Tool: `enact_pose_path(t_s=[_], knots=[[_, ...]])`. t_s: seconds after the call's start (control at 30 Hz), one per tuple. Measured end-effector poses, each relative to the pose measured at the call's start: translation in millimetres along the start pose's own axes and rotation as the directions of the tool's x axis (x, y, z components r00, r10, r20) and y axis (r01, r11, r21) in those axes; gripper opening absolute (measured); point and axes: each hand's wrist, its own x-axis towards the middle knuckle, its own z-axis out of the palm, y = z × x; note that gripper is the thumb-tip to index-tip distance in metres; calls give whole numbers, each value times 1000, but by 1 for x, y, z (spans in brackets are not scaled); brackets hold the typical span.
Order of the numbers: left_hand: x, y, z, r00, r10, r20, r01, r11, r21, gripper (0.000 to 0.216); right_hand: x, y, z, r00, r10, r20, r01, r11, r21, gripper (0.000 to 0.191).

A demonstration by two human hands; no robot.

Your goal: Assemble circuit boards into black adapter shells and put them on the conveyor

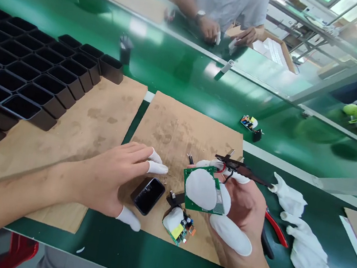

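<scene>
Between thumb and fingers, my right hand grips a green circuit board that carries round white pads; a black plug piece hangs from it on red and black wires. My left hand is open, its fingers spread around a small black plastic case on the cardboard; I cannot tell whether they touch it. White finger cots cover fingertips on both hands. Below the held board lies a second circuit board with a white pad and yellow and orange parts. Tweezer tips show behind my right hand.
Rows of black cases stand at the left on cardboard. Red-handled pliers and white cloths lie at the right. Another small board rests on the green belt. Across it a person's hands hold small white pieces.
</scene>
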Motion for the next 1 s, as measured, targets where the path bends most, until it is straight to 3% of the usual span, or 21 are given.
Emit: enact_pose_path(t_s=[0.17,0.3,0.4,0.6,0.73,1.0], knots=[[-1,4,10,991,-118,-65,105,978,-182,48,-7,4,2,998,-49,29,50,997,-54,60],[-3,9,12,983,-109,-149,73,971,-228,43,-10,7,7,994,-83,66,92,986,-138,67],[-3,11,10,977,-65,-204,24,979,-201,39,-11,5,16,994,-66,92,80,984,-159,61],[-2,13,5,976,-63,-209,30,987,-159,42,-10,3,30,987,-50,155,62,995,-73,58],[-1,14,5,971,-52,-235,22,992,-127,42,-11,5,29,988,-111,106,130,973,-191,67],[0,14,5,970,-61,-237,31,991,-130,38,-12,4,30,979,-145,143,182,940,-290,72]])
